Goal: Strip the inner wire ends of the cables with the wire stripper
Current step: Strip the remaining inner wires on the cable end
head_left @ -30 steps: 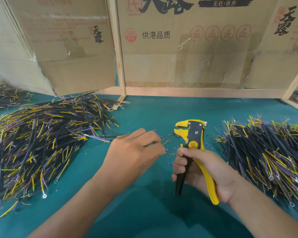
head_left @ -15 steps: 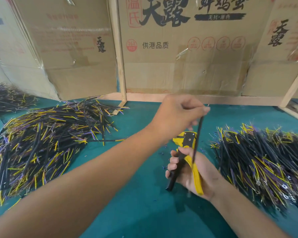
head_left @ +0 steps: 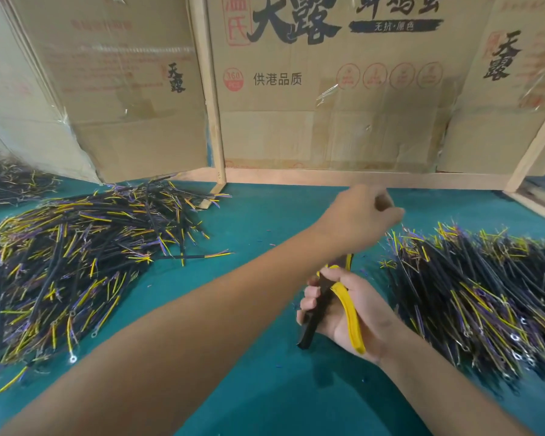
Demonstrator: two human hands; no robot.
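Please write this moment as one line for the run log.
left hand: over right cable pile, grip unclear | right hand: grips wire stripper | left cable pile: untouched

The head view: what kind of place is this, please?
Probably a small hand-assembly workbench for cable work. Large cable piles lie on a green table, flattened egg cartons wall it in, and the right hand holds a wire stripper.

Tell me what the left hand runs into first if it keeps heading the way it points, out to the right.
Most likely the right-hand pile of black cables with yellow and purple wire ends. The left hand is blurred and seems raised above the green table, so it might pass over the pile's near edge; depth is unclear.
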